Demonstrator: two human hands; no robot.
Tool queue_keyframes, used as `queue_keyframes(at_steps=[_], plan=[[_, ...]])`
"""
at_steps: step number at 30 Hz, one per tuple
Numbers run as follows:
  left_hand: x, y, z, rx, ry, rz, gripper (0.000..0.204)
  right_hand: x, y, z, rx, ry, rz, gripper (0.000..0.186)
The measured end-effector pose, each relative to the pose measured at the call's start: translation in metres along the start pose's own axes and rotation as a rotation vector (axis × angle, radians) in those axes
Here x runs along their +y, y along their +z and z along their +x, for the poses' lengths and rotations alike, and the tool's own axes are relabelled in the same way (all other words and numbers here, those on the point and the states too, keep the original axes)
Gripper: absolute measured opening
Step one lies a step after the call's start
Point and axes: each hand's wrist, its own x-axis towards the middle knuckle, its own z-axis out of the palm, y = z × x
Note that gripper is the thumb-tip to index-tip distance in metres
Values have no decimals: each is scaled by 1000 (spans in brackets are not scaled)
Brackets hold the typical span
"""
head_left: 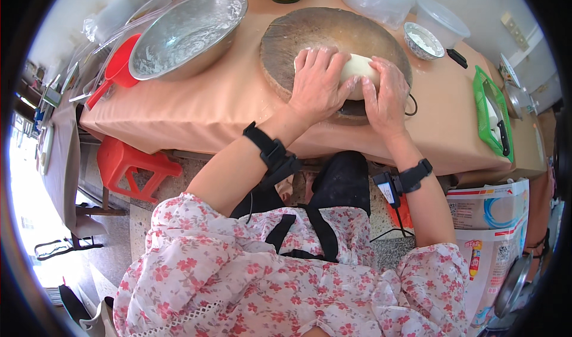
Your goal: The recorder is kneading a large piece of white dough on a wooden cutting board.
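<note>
A smooth, pale log of dough (358, 67) lies across the near half of a round wooden chopping board (301, 27). Over its left end my left hand (322, 78) is curled, fingers on top and thumb along the near side. My right hand (386, 92) grips the right end in the same way, its thumb close to the left one. Both hands are dusted with flour. Part of the dough is hidden under my palms and fingers.
A large floury metal basin (187, 39) and a red ladle-like scoop (122, 63) stand left of the board. To the right are a small bowl of white powder (423, 41), a clear plastic tub (442, 18) and a green basket (493, 110) holding a knife. A red stool (132, 167) stands below.
</note>
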Motion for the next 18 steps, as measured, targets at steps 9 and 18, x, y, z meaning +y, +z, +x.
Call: queue_keyframes(at_steps=[9, 18], plan=[[20, -16, -14, 12, -150, -67, 20, -32, -21, 4, -136, 127, -46, 20], [13, 7, -8, 166, -1, 124, 23, -20, 8, 0, 39, -46, -168, 25]])
